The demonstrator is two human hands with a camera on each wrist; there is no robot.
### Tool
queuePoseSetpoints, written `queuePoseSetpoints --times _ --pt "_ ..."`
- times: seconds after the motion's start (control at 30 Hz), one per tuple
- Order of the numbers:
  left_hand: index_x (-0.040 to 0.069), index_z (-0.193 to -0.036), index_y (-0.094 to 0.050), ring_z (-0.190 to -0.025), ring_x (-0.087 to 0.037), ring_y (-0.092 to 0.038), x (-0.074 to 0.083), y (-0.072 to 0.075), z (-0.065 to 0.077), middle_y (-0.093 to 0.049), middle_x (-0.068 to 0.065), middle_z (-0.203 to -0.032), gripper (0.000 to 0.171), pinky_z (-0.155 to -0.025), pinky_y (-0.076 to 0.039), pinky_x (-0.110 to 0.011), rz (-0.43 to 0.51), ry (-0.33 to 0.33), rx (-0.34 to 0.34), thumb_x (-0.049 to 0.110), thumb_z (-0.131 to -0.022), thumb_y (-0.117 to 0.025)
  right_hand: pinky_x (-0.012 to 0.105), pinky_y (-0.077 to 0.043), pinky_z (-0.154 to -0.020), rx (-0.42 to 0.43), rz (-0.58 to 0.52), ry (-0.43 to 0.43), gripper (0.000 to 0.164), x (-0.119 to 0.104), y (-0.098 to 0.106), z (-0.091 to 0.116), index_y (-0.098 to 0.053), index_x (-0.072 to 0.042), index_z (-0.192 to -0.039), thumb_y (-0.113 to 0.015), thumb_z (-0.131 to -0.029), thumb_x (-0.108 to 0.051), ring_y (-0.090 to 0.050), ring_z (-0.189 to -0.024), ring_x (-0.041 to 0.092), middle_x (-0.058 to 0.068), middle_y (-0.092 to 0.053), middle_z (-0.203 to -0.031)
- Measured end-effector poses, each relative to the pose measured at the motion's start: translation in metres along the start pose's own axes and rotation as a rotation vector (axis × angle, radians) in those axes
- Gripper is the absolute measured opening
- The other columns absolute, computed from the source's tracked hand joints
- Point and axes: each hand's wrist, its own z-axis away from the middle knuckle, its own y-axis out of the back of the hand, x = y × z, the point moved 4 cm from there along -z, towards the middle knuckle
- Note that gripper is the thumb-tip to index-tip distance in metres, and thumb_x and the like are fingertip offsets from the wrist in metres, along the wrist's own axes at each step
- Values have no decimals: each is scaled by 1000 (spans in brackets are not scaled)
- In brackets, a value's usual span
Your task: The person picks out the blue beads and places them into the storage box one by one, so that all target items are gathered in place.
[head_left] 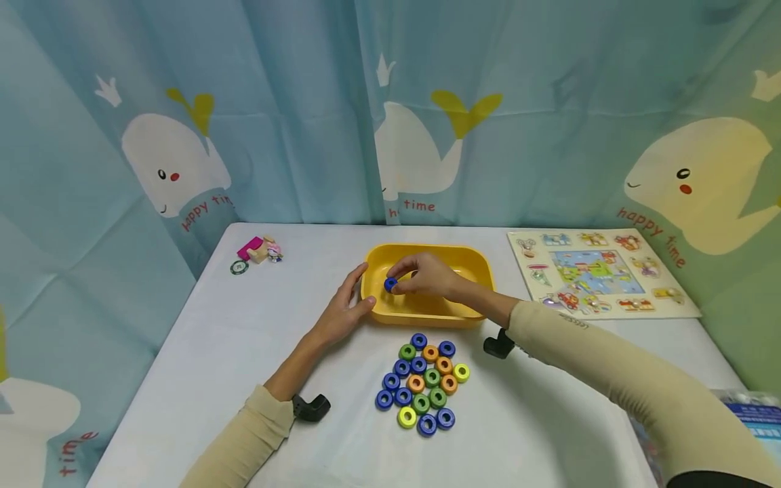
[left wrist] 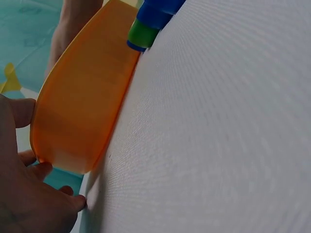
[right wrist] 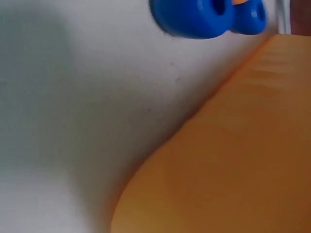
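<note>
A blue ring (head_left: 390,285) is held by the R hand (head_left: 424,274), pinched btwn thumb & fingertips, over the L part of the yellow tray (head_left: 421,319), inside its rim as seen from above; whether the tray floor is touched can't be told. The tray's L end is touched by the L hand (head_left: 343,313), w/ thumb & fingers spread apart and not clamped on it. For this step to be done well, the ring should be held lightly by its sides, and the tray should be steadied by the L hand w/o a hard push, b/c it might slide on the white table (head_left: 244,332). The R hand should be lifted well clear of the rim, so the tray isn't bumped. If the ring is let go, it's best done low & flat, or it might roll. The ring's hole is seen facing mostly up; its exact tilt can't be told. No real long axis is shown by the ring, b/c it's round & short. The tray's long axis is set L to R, open side up, w/ its near long side turned to the loose rings (head_left: 415,390).
</note>
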Motion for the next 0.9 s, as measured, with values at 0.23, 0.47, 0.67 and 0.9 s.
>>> queuePoseSetpoints --times 0.23,0.47,0.67,0.9 --pt "18 -149 -20 -138 -14 -14 2 -2 -2 -18 6 -151 66 -110 -18 -41 6 -12 -11 22 -93 -56 25 -50 -80 -103 53 69 24 4 -17 -15 -70 -12 -100 -76 -77 -13 -58 -92 14 -4 -67 -94" --pt "9 -149 -17 -138 -23 -14 16 -3 0 -17 -7 -153 66 -110 -17 -44 -10 -22 -40 15 -94 -54 23 -50 -81 -124 67 58 25 5 -22 -18 -70 -11 -103 -75 -79 -11 -59 -92 13 -5 -67 -96" --pt "2 -147 -18 -138 -29 -14 38 2 8 -17 -16 -151 66 -109 -18 -47 -8 -9 -53 19 -94 -54 26 -50 -79 -61 53 42 31 -8 -13 -10 -68 -14 -108 -76 -78 -21 -58 -95 16 -4 -66 -102" --pt "9 -148 -18 -138 -23 -14 22 4 7 -17 -9 -153 66 -110 -17 -45 -18 1 -32 22 -95 -54 28 -45 -59 44 -8 158 26 -69 18 64 -68 -10 -105 -73 -81 -17 -52 -70 26 1 -66 -101"
